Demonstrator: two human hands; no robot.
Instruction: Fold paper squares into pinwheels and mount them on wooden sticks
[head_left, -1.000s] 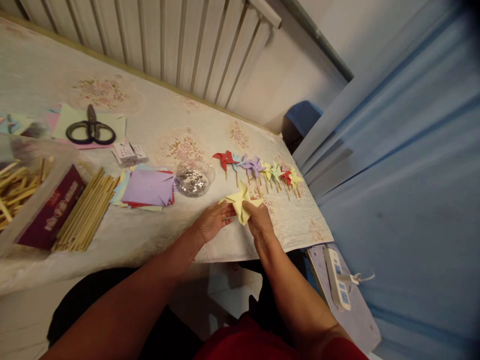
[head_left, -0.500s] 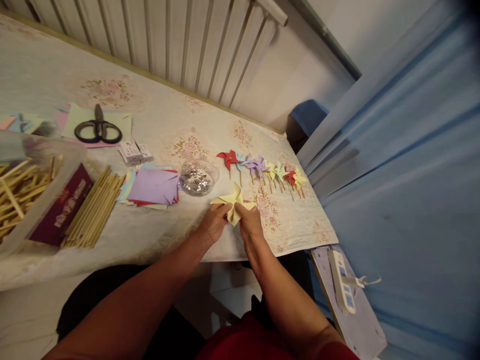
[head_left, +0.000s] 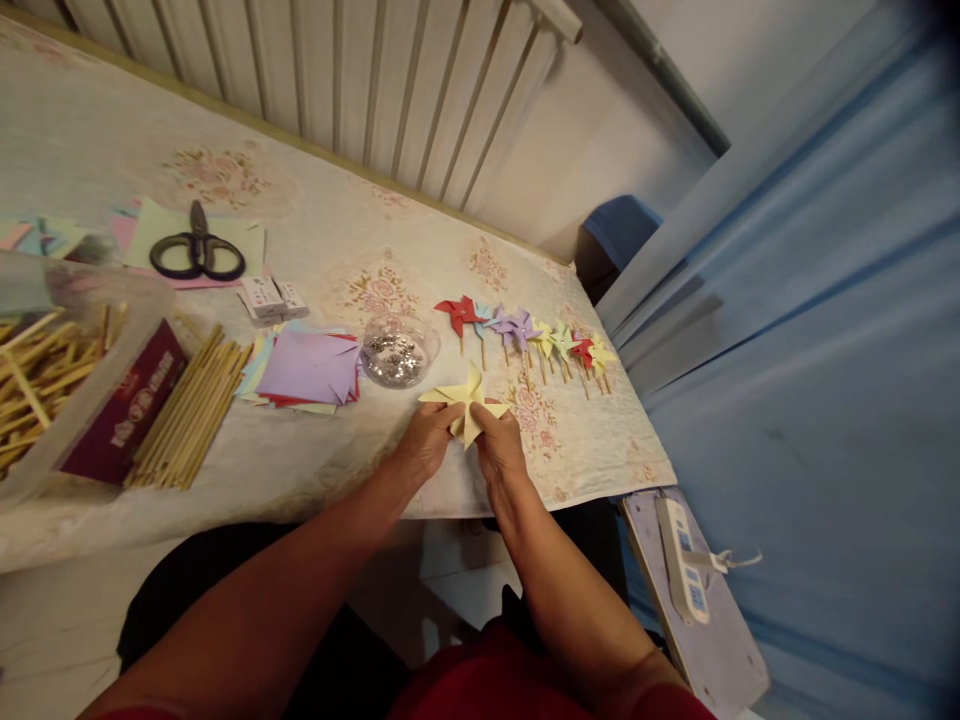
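Observation:
Between my two hands is a yellow paper pinwheel (head_left: pixel 470 385), its blades folded in toward the middle. My left hand (head_left: pixel 429 437) grips its left side, thumb near the centre. My right hand (head_left: pixel 500 436) pinches it from the right, thumb also close to the centre. Just beyond the paper stands a clear round dish (head_left: pixel 397 352) of small shiny metal pieces. To its left lies a stack of cut coloured paper squares (head_left: pixel 309 366), purple on top. A row of pinwheels on sticks (head_left: pixel 516 328) in several colours lies to the right.
Scissors (head_left: pixel 198 250) rest on paper sheets at the back left, near small white boxes (head_left: pixel 271 298). A clear bin (head_left: pixel 37 400) of sticks and a bundle of sticks (head_left: pixel 191 410) fill the left. A power strip (head_left: pixel 682 560) lies on a low stand beside the blue curtain (head_left: pixel 825 380).
Both hands keep their hold on the yellow pinwheel, which has barely shifted. The whole view has moved slightly.

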